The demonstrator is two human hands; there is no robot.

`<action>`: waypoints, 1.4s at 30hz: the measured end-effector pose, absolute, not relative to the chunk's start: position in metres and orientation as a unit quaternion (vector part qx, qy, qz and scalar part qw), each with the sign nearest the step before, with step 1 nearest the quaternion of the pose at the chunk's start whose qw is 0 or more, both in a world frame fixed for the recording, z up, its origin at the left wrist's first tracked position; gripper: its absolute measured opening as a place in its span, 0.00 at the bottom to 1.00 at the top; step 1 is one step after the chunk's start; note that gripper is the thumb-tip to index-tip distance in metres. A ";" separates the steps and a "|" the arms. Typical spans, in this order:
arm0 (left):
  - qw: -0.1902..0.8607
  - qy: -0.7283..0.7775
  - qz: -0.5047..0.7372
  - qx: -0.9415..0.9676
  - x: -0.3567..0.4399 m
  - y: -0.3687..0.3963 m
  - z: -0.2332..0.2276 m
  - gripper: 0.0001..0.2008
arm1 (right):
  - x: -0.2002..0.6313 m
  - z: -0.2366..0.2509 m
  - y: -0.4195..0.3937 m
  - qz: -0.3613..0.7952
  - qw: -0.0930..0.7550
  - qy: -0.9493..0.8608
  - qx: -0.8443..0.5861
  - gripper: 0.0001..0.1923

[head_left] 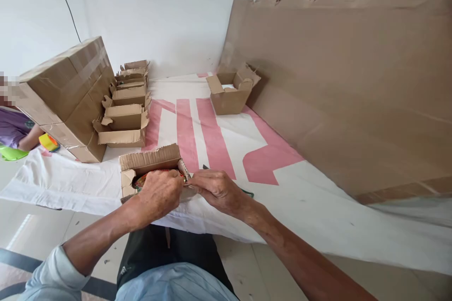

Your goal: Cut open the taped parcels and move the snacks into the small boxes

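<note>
A small open cardboard box (150,154) with ragged edges lies at the near edge of the cloth-covered table. Inside it shows something with red and multicoloured patterning (141,181), largely covered by my hand. My left hand (158,194) is closed, its fingers curled over the near right part of this box. Meeting it at the right end, my right hand (221,194) pinches the cardboard edge between thumb and fingers. Both sets of fingertips are close together and partly hidden. From beneath my right hand sticks out a thin dark green looped end (248,193) of some object.
Several open cardboard boxes (123,124) stand in a row beside a taped carton stack (65,99) on the left. Another open box (229,101) stands farther back, near a large leaning cardboard sheet (339,84). A yellow tape roll (48,142) and a person's purple sleeve (14,124) show at far left.
</note>
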State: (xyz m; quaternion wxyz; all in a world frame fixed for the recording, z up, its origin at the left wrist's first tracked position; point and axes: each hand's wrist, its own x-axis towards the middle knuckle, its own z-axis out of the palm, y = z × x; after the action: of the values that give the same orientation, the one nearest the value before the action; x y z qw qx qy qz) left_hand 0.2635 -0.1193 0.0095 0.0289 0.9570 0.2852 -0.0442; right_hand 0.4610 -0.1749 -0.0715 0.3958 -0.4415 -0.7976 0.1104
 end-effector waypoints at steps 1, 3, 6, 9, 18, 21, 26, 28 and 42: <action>0.025 0.291 -0.050 0.955 0.262 -0.120 0.010 0.10 | 0.461 -0.071 -0.175 0.113 0.399 -0.797 -0.438 0.19; 0.021 0.302 -0.065 0.951 0.261 -0.120 0.009 0.12 | 0.462 -0.070 -0.176 0.123 0.398 -0.796 -0.439 0.18; 0.028 0.301 -0.081 0.950 0.259 -0.120 0.008 0.15 | 0.461 -0.066 -0.178 0.143 0.375 -0.797 -0.452 0.16; 0.041 0.304 -0.074 0.949 0.251 -0.117 0.012 0.15 | 0.461 -0.064 -0.179 0.148 0.366 -0.802 -0.448 0.15; 0.229 0.317 0.121 0.912 0.142 -0.097 0.033 0.16 | 0.461 -0.067 -0.195 0.086 0.393 -0.818 -0.411 0.17; 0.193 0.324 0.206 0.903 0.118 -0.095 0.021 0.12 | 0.457 -0.066 -0.209 0.072 0.377 -0.832 -0.402 0.19; 0.142 0.252 0.155 0.944 0.135 -0.099 0.004 0.13 | 0.446 -0.075 -0.229 -0.013 0.344 -0.849 -0.401 0.19; 0.117 0.250 0.091 0.957 0.149 -0.101 0.003 0.14 | 0.442 -0.081 -0.234 -0.041 0.338 -0.847 -0.410 0.19; 0.054 0.411 0.090 0.906 0.118 -0.097 -0.016 0.19 | 0.426 -0.077 -0.217 0.014 0.363 -0.785 -0.501 0.15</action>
State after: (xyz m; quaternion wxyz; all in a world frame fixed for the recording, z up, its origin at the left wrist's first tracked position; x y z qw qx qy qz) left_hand 0.1182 -0.0966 -0.0162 0.0536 0.9058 0.4105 0.0904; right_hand 0.4263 -0.2169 -0.0765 0.3631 -0.5010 -0.7855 0.0142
